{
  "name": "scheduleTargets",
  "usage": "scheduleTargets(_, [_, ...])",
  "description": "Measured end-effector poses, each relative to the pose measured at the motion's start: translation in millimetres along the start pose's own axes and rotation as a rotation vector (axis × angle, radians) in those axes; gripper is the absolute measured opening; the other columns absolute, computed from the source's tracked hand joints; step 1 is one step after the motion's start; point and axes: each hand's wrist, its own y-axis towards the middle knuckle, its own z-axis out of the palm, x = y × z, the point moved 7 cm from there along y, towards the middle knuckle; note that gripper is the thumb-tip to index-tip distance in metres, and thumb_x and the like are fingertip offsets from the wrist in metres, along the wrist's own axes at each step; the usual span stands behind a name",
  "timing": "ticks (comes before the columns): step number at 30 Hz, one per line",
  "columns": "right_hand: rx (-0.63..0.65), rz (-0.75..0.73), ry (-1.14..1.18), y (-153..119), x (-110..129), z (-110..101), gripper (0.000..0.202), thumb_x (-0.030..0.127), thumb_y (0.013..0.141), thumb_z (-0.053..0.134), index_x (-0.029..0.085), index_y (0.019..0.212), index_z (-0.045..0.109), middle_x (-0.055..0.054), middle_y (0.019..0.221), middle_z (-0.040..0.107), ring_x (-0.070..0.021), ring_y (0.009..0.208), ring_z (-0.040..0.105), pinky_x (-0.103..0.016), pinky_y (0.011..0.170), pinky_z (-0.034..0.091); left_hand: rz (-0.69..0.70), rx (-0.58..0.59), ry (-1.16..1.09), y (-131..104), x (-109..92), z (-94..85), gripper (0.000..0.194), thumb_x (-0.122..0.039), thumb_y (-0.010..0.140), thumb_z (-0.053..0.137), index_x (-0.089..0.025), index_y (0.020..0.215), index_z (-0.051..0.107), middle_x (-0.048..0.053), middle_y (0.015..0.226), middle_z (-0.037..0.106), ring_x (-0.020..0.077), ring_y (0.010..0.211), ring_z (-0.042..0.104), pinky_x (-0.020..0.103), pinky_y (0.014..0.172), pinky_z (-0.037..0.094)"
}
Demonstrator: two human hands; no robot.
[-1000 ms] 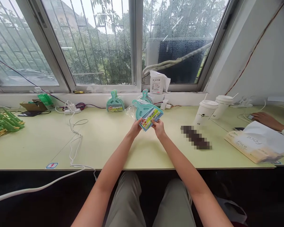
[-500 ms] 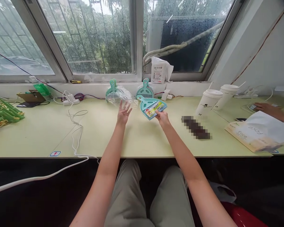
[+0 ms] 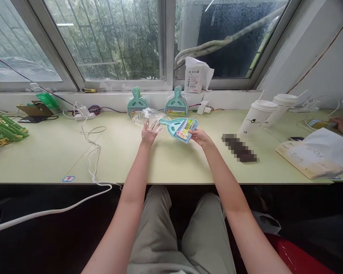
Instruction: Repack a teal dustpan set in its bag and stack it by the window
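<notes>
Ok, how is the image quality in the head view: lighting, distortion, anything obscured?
Head view: soft daylight from the windows, no hard shadows; wide-angle bending of the pale green table edge; a pixelated patch hides something; the teal plastic dustpan in the right hand is sharp; the crumpled clear bag glints.

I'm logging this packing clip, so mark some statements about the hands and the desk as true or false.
1. The right hand holds a teal dustpan. True.
2. The left hand holds a paper cup. False: it holds a clear plastic bag.
3. Two paper cups stand on the desk's right side. True.
4. Both dustpan stacks lie flat mid-desk. False: they lean against the ledge below the window.
</notes>
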Motion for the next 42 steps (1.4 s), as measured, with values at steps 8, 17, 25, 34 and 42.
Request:
scheduleTargets(8, [-0.015, -0.063, 0.068, 1.2, -6.3, 9.9, 0.020, -0.003, 0.077, 0.058, 0.013, 0.086, 0.065, -0.007, 0.081, 0.075, -0.0199, 0.084, 0.072, -0.038, 0.087, 0.060, -0.137, 0.032, 0.203, 3.9, 24.1, 6.8, 0.053, -0.045, 0.098, 0.034, -0.026, 0.148, 0.030, 0.012, 0.119, 0.063, 0.0224, 0.103, 0.067, 0.037, 0.089, 0.053])
scheduleTargets(17, [-0.058, -0.164, 0.050, 7.9, -18.3, 16.8, 0.016, -0.001, 0.077, 0.062, 0.014, 0.084, 0.062, -0.004, 0.082, 0.074, -0.0178, 0.077, 0.072, -0.042, 0.085, 0.061, -0.221, 0.221, 0.497, 2.9, 45.2, 11.6, 0.034, -0.039, 0.091, 0.054, -0.018, 0.116, 0.060, 0.006, 0.095, 0.071, 0.0192, 0.096, 0.066, 0.039, 0.098, 0.048])
scheduleTargets(25, [0.038, -0.210, 0.007, 9.5, -3.9, 6.3, 0.016, 0.007, 0.073, 0.070, 0.015, 0.086, 0.065, -0.006, 0.088, 0.075, -0.0204, 0.084, 0.072, -0.042, 0.088, 0.059, -0.364, 0.428, 0.592, -15.4, 51.8, 26.7, 0.047, -0.055, 0.085, 0.056, -0.017, 0.109, 0.066, 0.010, 0.104, 0.071, 0.0280, 0.110, 0.062, 0.044, 0.099, 0.045])
scheduleTargets(34, [0.022, -0.257, 0.005, 11.5, -11.0, 11.2, 0.021, 0.013, 0.068, 0.077, 0.017, 0.085, 0.064, -0.004, 0.085, 0.075, -0.0214, 0.083, 0.072, -0.043, 0.086, 0.060, -0.305, 0.329, 0.506, -11.0, 69.0, 31.2, 0.038, -0.045, 0.086, 0.061, -0.014, 0.106, 0.067, 0.009, 0.102, 0.072, 0.0222, 0.105, 0.065, 0.038, 0.103, 0.042])
scheduleTargets(42, [0.015, -0.262, 0.056, 11.3, -7.6, 13.7, 0.021, 0.011, 0.070, 0.074, 0.018, 0.086, 0.062, -0.003, 0.088, 0.074, -0.0195, 0.087, 0.071, -0.040, 0.087, 0.060, -0.402, 0.463, 0.566, -31.6, 74.1, 46.8, 0.038, -0.042, 0.084, 0.064, -0.017, 0.112, 0.067, 0.012, 0.113, 0.070, 0.0252, 0.106, 0.065, 0.045, 0.103, 0.043])
